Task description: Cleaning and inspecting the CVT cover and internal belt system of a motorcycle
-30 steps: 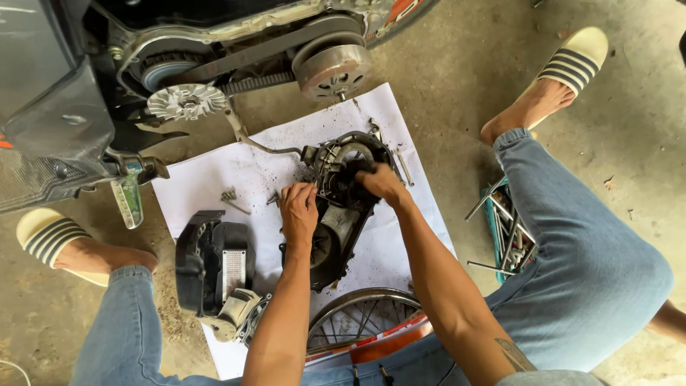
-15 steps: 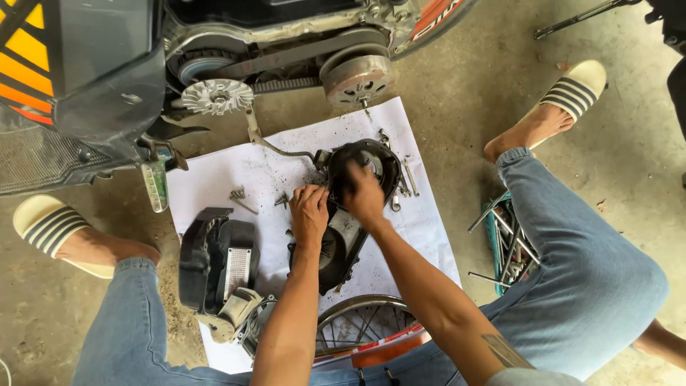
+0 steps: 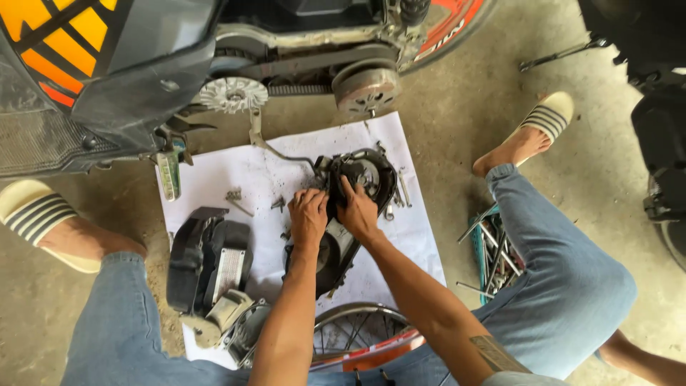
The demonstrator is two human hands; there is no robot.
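Black engine cover (image 3: 341, 243) under curled fingers (image 3: 307, 204) of both hands.

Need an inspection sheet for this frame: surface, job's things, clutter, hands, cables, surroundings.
Surface: white paper sheet spread on a concrete floor, smudged with dark grit.
Job's things: black engine cover lying on the sheet, its inner side up.
Clutter: black plastic housing at the sheet's left; loose bolts; wrenches beside the cover; teal tool tray by the right leg.
Hands: left hand and right hand both pressed on the cover, side by side.
Cables: nothing seen.
Surroundings: scooter with its drive belt and pulleys exposed; spoked wheel at the near edge; striped sandals on both feet.
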